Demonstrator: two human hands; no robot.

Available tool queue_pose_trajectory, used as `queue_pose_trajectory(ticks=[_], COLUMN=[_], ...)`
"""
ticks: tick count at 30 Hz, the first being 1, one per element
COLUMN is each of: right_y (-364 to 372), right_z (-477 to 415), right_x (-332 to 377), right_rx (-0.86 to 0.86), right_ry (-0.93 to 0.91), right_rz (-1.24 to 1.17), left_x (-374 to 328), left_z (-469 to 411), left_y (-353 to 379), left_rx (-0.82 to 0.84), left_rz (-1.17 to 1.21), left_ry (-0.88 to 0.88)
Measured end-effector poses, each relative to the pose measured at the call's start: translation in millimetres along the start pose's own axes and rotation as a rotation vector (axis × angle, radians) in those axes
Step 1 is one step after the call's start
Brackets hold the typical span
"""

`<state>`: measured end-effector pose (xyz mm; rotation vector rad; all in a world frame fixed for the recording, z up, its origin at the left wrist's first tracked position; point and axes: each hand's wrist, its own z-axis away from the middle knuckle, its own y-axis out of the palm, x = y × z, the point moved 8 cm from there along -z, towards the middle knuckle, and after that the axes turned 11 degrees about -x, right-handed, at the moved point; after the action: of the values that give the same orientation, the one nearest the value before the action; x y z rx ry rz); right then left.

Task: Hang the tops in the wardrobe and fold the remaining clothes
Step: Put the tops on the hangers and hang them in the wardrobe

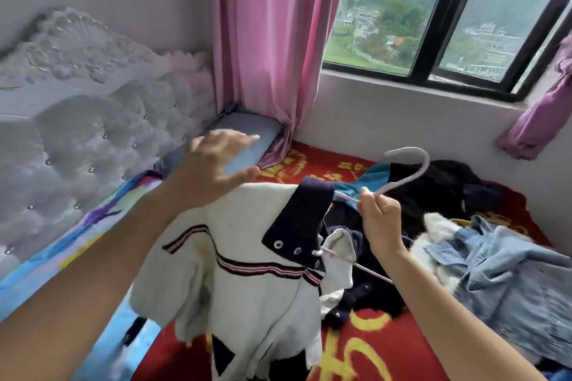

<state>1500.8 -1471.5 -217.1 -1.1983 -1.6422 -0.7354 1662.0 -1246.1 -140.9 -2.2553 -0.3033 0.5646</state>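
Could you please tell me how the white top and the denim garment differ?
The white top hangs on the hanger, held up by the right hand; the denim garment lies crumpled on the bed. The white top has a navy collar; the denim garment is pale blue. Neither is folded.

The bed wears a red blanket [365,346] with yellow figures, over a bright blue patterned sheet [93,226] that shows along its left edge. A grey-blue pillow [263,130] lies in the corner by the tufted grey headboard [93,120]. At the right a denim garment [510,272] lies crumpled beside a heap of dark clothes [442,189], a teal piece [374,176] and something white, perhaps fleece [433,235].
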Motion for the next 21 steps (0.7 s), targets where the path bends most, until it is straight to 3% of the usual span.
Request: queue_pose_trajectory(ticks=[3,4,8,12,16,19,21], right_y=[26.1,29.0,29.4,23.3,21.5,27.2,23.2], right_z=[7.8,8.8,12.3,15.0,30.1,34.5,34.7], right_x=[10.7,10.8,13.2,34.6,51.7,57.6,73.9], right_rx=[0.078,0.076,0.105,0.078,0.061,0.115,0.105], right_ry=[-0.105,-0.129,-0.189,-0.196,-0.312,-0.398,-0.581], right_rz=[0.161,0.208,0.287,0.234,0.234,0.257,0.254], left_x=[-23.2,-23.7,-22.8,-34.1,-41.4,-44.9,-40.2], left_z=[17.2,21.4,26.7,17.3,10.4,11.4,10.3], left_y=[57.7,65.0,51.3,34.0,33.1,39.9,40.6], left_rx=[0.337,0.341,0.076,-0.078,-0.080,-0.024,0.016], left_rz=[-0.221,-0.188,0.120,0.174,0.263,0.316,0.341], left_ry=[0.031,-0.008,-0.118,-0.113,0.005,-0.022,-0.059])
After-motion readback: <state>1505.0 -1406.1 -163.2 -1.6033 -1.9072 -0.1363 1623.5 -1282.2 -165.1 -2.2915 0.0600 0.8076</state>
